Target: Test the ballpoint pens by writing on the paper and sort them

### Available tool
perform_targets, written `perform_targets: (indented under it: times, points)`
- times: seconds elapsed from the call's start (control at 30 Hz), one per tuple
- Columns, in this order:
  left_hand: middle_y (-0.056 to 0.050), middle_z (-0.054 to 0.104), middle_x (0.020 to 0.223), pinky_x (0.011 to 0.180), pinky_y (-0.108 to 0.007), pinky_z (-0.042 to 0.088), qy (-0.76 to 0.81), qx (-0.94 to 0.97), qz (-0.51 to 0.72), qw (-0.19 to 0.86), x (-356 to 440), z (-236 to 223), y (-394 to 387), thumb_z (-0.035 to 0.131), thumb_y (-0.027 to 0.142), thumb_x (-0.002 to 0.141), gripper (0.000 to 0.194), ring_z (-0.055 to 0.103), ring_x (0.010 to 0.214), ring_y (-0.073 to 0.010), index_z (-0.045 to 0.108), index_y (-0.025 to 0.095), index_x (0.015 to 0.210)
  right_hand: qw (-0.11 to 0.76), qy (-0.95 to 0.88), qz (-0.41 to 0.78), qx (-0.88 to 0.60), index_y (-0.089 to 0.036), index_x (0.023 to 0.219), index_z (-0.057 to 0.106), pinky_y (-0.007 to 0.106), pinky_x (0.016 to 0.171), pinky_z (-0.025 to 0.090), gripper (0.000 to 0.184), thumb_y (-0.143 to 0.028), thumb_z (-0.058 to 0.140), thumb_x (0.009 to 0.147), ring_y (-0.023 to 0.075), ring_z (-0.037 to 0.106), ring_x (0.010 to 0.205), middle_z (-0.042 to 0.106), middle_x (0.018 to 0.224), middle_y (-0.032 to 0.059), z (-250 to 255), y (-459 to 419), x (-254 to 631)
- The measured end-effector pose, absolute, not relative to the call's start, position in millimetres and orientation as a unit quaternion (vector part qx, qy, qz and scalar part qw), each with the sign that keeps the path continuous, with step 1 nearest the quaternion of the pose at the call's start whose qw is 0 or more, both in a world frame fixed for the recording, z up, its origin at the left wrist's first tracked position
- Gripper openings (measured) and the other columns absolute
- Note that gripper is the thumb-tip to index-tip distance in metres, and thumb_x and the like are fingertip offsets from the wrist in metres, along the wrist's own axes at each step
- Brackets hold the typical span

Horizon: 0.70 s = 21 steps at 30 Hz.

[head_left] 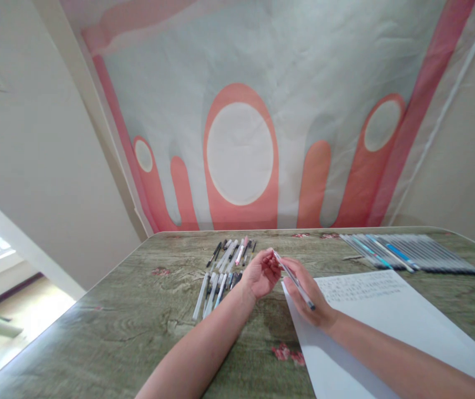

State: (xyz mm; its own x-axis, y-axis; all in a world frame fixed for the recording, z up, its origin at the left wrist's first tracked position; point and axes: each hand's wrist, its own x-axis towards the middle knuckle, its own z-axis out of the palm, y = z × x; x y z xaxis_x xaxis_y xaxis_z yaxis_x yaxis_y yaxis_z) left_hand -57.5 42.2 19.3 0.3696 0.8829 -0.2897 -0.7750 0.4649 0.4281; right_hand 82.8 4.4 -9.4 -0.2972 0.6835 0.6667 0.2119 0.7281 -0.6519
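A slim clear-barrelled pen [297, 285] with a dark end slants between my two hands above the table. My right hand [314, 302] is closed around its barrel, over the left edge of a white paper sheet [370, 338]. At the pen's upper end, the thumb and forefinger of my left hand [260, 275] pinch the tip, with the other fingers curled. Whether a small part sits between those fingertips is too small to tell. Rows of handwriting run across the top of the sheet.
Left of my hands lie loose pens and caps [235, 252] and several pale tubes [210, 296]. At the back right, many clear pens or refills [428, 255] lie side by side, some blue. The wood-patterned table [129, 327] meets a pink and grey wall covering [241, 216].
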Motion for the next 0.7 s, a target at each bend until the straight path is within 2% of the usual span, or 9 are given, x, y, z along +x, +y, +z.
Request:
perform_targets:
  times: [0.7]
  points:
    - [-0.001,0.058,0.056,0.050,-0.014,0.044,0.251,0.103,0.517,0.812,-54.3,23.3,38.7,0.055,0.014,0.076,0.013,0.053,0.048,-0.0051,0.055,0.010,0.064,0.534,-0.761,0.229,-0.289,-0.021,0.123,0.040,0.042,0.098,0.036,0.037,-0.031,0.037,0.088,0.0235,0.042,0.114,0.045,0.123,0.0096,-8.6,3.9,81.2]
